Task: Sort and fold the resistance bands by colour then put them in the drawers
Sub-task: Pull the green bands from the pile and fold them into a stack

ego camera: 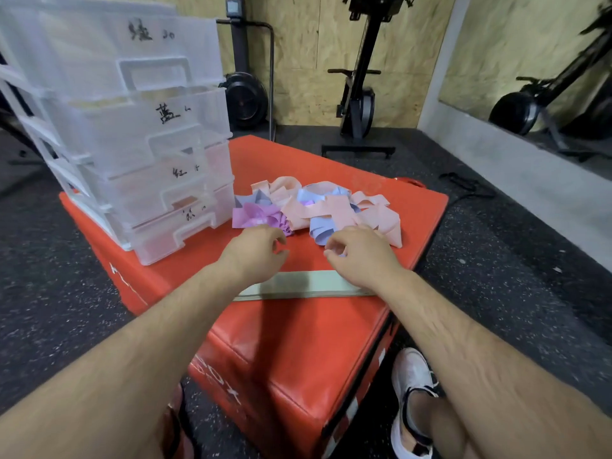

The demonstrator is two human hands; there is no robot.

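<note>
A tangled heap of resistance bands lies on the red box [298, 342]: pink bands [331, 210], pale blue bands [323, 228] and a purple band [258, 217]. A grey-green band [304, 284] lies flat and straight nearer to me. My left hand [255, 253] and my right hand [361, 256] hover between the flat band and the heap, fingers loosely curled, holding nothing. The right fingertips are close to a blue band. A clear plastic drawer unit [132, 144] with handwritten labels stands at the left, its drawers partly pulled out.
The red box stands on dark speckled floor [496, 260]. Exercise machines [359, 94] stand by the plywood wall behind. A black strap [463, 185] lies on the floor to the right. My white shoe [410, 392] is beside the box.
</note>
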